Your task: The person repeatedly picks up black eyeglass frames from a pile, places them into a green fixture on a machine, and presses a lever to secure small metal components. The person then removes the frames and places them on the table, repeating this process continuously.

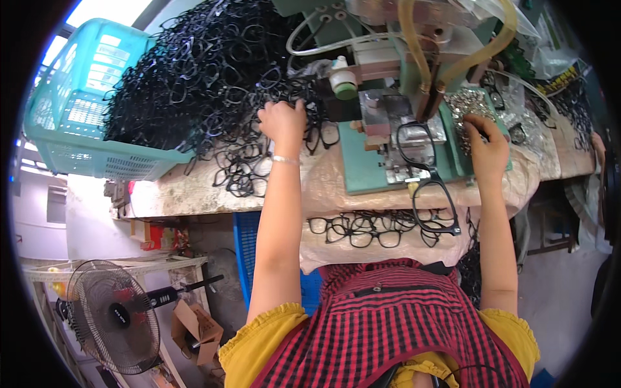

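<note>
My left hand (283, 124) reaches onto the near edge of a big heap of black eyeglass frames (213, 71); its thumb and fingers are apart, with the fingertips partly among the frames. Over a green tray of small shiny metal parts (467, 107), my right hand (488, 143) has thumb and forefinger brought together in a pinch; whatever is between them is too small to make out. Between my hands, one black eyeglass frame (435, 184) sits at the metal fixture (407, 145) of a green machine, its near lens jutting out toward me.
A turquoise plastic basket (145, 161) lies tipped beside the heap. Loose frames (242, 168) lie on the wooden bench, and several more (369, 229) on the cloth over my lap. Tan hoses (420, 52) hang above the fixture. A fan (116, 317) stands at lower left.
</note>
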`<move>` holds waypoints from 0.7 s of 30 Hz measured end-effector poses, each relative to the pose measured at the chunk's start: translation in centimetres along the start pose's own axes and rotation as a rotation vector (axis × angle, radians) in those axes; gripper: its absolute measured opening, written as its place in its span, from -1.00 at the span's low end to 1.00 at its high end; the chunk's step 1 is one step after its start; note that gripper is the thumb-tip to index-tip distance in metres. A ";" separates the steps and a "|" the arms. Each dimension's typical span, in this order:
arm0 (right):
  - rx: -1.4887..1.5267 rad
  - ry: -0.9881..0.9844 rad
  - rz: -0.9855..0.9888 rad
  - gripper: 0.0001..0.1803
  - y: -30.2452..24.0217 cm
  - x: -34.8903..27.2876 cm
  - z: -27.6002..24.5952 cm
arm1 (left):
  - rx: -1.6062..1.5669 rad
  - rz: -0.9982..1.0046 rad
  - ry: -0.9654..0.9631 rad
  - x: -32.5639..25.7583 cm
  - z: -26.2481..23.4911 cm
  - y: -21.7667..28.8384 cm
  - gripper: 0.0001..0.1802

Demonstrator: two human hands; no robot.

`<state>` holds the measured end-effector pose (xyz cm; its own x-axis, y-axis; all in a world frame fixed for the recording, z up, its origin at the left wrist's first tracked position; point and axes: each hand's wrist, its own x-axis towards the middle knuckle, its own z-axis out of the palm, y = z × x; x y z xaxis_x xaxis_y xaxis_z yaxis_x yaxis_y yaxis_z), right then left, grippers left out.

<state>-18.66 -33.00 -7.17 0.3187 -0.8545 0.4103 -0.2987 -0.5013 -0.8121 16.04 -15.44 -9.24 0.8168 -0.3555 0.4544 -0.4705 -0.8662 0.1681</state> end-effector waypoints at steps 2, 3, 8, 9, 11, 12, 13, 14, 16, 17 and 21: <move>-0.180 0.082 -0.142 -0.84 0.9 -1.0 -1.9 | -0.069 -0.088 -0.044 0.4 1.4 0.2 -0.68; -0.201 0.101 -0.129 -0.85 1.5 -1.8 -3.4 | -0.113 -0.097 -0.064 0.8 1.1 0.2 -0.68; -0.041 0.077 0.053 -0.84 0.0 -4.2 -7.5 | -0.073 0.013 -0.216 0.3 -5.0 -2.1 -0.70; 0.001 0.052 0.048 -0.84 -1.4 -4.4 -7.5 | -0.102 0.027 -0.174 -0.1 -5.6 -2.5 -0.69; 0.129 -0.096 -0.081 -0.86 -5.5 -2.8 -6.3 | -0.348 0.169 0.034 -1.0 -6.8 -2.5 -0.76; 0.211 -0.123 -0.114 -0.88 -7.0 -1.9 -5.1 | -0.591 0.160 0.015 -1.4 -7.0 -2.0 -0.78; 0.181 -0.150 -0.256 -0.91 -8.2 -0.6 -4.1 | -0.833 0.145 -0.006 -1.8 -7.0 -1.5 -0.79; 0.231 -0.113 -0.289 -0.88 -8.7 0.2 -2.3 | -0.998 0.061 -0.075 -2.5 -6.7 -1.4 -0.82; 0.533 -0.125 -0.151 -0.69 -9.0 0.8 1.5 | -1.241 -0.046 -0.079 -4.9 -6.3 -1.1 -0.85; 0.537 -0.113 -0.083 -0.68 -9.2 0.6 2.3 | -1.357 -0.125 -0.046 -6.4 -6.1 -0.5 -0.84; 0.660 -0.087 0.046 -0.62 -8.8 -0.6 2.8 | -1.474 -0.324 -0.126 -10.3 -5.9 -1.3 -0.80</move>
<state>-13.69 -27.73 -1.42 0.3984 -0.8450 0.3567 0.2912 -0.2523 -0.9228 6.31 -8.56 -9.01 0.9339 -0.3177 0.1642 -0.1114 0.1779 0.9777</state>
